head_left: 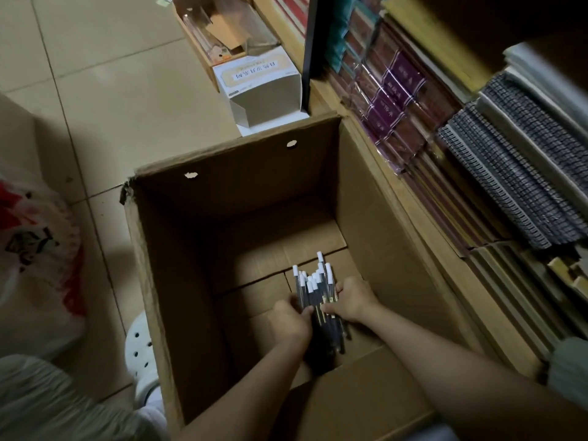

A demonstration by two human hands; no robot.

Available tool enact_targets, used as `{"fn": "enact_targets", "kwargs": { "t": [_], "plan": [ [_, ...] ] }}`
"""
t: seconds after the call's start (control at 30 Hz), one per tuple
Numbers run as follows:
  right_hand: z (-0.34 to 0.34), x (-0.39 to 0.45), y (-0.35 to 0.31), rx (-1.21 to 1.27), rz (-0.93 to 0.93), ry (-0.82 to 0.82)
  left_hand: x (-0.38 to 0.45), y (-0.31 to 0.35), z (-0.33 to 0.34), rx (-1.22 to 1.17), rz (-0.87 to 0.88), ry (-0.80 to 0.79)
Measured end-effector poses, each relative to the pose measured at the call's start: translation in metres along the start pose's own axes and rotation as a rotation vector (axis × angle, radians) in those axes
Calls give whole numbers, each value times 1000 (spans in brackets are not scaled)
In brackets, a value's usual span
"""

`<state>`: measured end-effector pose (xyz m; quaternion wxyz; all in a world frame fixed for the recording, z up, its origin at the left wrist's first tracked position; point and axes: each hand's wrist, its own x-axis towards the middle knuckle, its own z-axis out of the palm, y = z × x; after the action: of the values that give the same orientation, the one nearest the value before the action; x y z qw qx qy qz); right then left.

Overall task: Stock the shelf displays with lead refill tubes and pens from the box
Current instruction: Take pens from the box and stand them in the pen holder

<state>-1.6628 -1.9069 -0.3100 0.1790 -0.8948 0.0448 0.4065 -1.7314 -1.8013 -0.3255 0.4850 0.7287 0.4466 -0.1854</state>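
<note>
A deep brown cardboard box (178, 249) stands open on the tiled floor. At its bottom lies a bundle of several dark pens with white caps (313, 289), caps pointing away from me. Both my arms reach down into the box. My left hand (291, 319) curls its fingers round the left side of the bundle. On the bundle's right side my right hand (351, 300) grips it too. The lower ends of the pens are partly hidden between my hands.
A shelf unit (477, 154) packed with notebooks and wrapped packs stands right of the box. A white carton (264, 87) and a cardboard tray (219, 33) lie on the floor beyond it. A plastic bag (35, 256) sits at left, my white shoe (140, 351) beside the box.
</note>
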Motion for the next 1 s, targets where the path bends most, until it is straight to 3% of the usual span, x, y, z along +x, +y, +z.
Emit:
{"fn": "enact_targets", "kwargs": {
  "t": [0.2,0.6,0.83,1.0],
  "plan": [
    [-2,1,2,65,22,32,10,7,4,53,48,-13],
    [-11,-5,-1,131,27,85,23,12,-3,-72,8,-101],
    [-43,-43,-19,574,12,33,6,28,-27,-254,45,-269],
    [-91,-108,-47,796,-100,70,-28,90,-74,-281,162,-509]
  ]
}}
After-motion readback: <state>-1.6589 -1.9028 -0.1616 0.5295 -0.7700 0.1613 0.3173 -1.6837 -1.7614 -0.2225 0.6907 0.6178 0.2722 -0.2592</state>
